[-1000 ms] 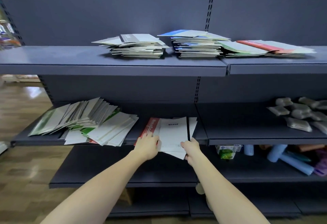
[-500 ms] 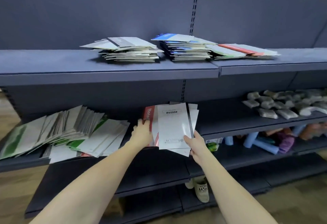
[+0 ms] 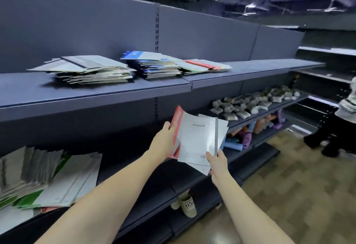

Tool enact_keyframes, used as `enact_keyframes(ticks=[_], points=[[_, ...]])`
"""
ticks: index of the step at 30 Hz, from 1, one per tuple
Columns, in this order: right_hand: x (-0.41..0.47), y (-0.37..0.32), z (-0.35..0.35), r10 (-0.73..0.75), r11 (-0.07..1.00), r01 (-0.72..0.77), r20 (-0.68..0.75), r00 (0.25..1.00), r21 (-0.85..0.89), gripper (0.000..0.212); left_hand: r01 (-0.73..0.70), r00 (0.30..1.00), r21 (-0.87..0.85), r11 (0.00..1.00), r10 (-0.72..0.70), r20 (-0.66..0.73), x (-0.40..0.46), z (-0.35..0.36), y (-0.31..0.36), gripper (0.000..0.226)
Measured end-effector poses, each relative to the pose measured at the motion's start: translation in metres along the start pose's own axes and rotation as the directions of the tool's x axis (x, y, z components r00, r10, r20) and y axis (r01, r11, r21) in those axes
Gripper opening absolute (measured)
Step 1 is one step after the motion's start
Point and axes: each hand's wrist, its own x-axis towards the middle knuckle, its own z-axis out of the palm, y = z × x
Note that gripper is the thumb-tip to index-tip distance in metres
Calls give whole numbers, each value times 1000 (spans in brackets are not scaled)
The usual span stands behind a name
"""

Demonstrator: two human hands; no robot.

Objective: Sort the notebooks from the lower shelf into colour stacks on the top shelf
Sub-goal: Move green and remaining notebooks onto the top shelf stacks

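Centre frame: left hand (image 3: 163, 143) grips red-spined notebook (image 3: 176, 126); right hand (image 3: 216, 162) pinches white notebooks (image 3: 196, 139) at lower corner. Thin, light, floppy, likely slippery; edges offer best hold.

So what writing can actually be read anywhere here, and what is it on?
"YOY": on the strap of the slipper under the shelves; a smaller line beneath is blurred.
Red notebook: white lettering down its spine, too bent and blurred to read.
White notebook: dark title block and barcode, too small to read.
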Motion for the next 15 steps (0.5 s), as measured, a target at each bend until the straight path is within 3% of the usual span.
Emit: enact_keyframes(ticks=[7, 11, 15], points=[[8, -50, -26, -177, 968, 200, -156, 972, 153, 36, -233, 970, 100, 967, 239, -49, 54, -18, 74, 31], [33, -92, -41, -261, 933, 298, -189, 946, 201, 39, -246, 952, 82, 966, 256, -166, 88, -36, 117, 32], [70, -134, -54, -285, 936, 304, -123, 951, 180, 46, -202, 945, 68, 977, 212, -250, 124, -46, 146, 39]])
